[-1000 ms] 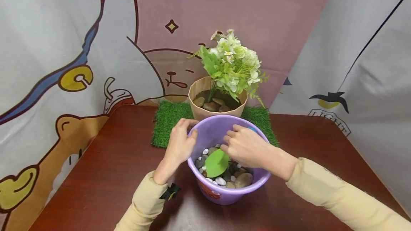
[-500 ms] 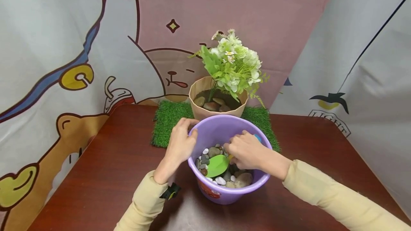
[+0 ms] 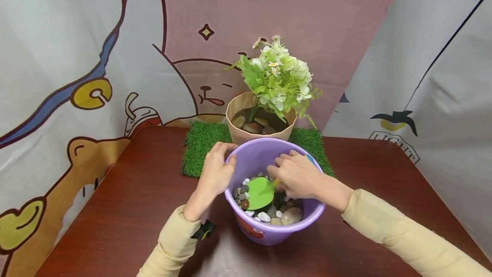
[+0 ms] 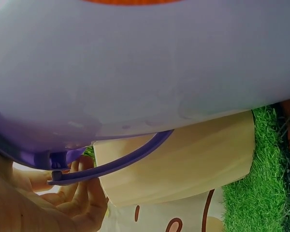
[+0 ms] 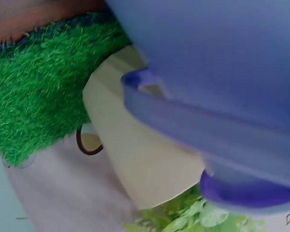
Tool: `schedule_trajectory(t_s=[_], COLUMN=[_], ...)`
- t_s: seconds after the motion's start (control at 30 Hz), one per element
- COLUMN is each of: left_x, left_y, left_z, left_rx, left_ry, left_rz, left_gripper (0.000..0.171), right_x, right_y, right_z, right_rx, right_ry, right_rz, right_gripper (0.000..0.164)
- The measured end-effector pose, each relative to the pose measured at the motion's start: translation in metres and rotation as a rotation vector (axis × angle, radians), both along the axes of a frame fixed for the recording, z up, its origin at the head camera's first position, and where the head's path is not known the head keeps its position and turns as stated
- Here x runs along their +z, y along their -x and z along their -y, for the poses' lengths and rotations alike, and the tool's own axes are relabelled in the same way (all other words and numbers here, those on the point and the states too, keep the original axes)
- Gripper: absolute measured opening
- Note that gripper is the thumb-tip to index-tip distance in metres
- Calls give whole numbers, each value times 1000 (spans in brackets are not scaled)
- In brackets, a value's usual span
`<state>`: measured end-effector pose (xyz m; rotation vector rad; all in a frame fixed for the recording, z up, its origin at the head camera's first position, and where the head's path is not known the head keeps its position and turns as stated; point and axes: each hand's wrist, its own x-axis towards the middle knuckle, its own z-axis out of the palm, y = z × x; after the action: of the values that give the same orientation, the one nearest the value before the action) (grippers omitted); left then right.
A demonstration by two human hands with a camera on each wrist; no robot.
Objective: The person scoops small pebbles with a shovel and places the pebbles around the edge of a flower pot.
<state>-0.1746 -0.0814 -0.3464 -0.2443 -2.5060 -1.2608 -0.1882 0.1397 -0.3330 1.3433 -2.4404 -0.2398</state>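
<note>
My left hand [image 3: 217, 170] grips the left rim of a purple bucket [image 3: 269, 234]; the left wrist view shows its fingers [image 4: 87, 198] bent beside the bucket's purple handle [image 4: 121, 164]. Inside the bucket lie pebbles [image 3: 291, 216], white, grey and brown, some large. My right hand [image 3: 297, 176] reaches over the right rim and holds a toy shovel. The shovel's green blade [image 3: 260, 193] slants over the pebbles, its yellow shaft runs into the fingers, and a blue end shows behind the hand. In the right wrist view the bucket wall hides the right hand.
Right behind the bucket stands a beige pot [image 3: 261, 136] with stones and white-green artificial flowers [image 3: 282, 76], on a green grass mat [image 3: 205, 140]. The brown table [image 3: 127, 208] ends at a printed cloth backdrop [image 3: 307, 3].
The right hand dipped lower into the bucket, then came slightly up again. The shovel blade has turned flatter and shifted a little among the pebbles. The left hand and bucket stayed put.
</note>
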Motion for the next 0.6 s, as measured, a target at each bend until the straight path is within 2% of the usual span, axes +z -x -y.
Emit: schedule_trajectory(t_s=[0.27,0.6], left_x=[-1,0], left_y=[0,0], left_z=[0,0], left_rx=[-9,-3], left_ry=[-5,-6], left_rz=[-16,-6], left_gripper=[26,26], right_x=[9,19], right_y=[15,25], right_z=[-8,-21], right_rx=[116,191], right_ry=[35,142], right_rz=[43,149], right_gripper=[32,28])
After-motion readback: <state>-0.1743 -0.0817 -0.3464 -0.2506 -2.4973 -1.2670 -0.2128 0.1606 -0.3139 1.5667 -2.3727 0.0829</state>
